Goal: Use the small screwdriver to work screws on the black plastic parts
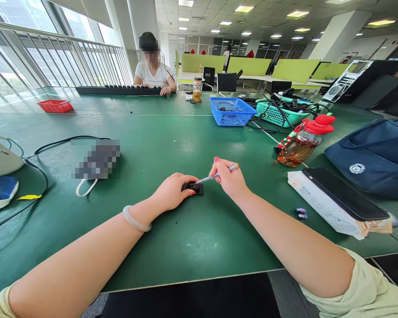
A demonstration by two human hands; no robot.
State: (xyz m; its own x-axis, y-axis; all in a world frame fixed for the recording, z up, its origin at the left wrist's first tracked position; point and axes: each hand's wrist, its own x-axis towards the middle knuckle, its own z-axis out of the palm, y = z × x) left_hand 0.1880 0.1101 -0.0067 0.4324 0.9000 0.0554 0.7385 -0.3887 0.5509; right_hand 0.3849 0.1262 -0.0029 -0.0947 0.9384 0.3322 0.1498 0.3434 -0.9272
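Note:
On the green table, my left hand (pixel 172 191) is closed on a small black plastic part (pixel 199 190), thumb and finger gripping its near and far edges. The part lies flat, and its inner details are too small to make out. Across from it, my right hand (pixel 231 179) pinches a slim screwdriver (pixel 206 179) with a clear handle and a thin metal shaft. The shaft slants down to the left, its tip at the black part beside my left thumb. Whether a screw sits under the tip I cannot tell.
To the right are a red-lidded bottle (pixel 300 143), a white packet (pixel 321 205) with a black phone (pixel 345 192) on it, and a navy bag (pixel 374 154). Farther back stand a blue basket (pixel 232 117) and a cable-filled green basket (pixel 278 114). A person (pixel 154 73) sits opposite.

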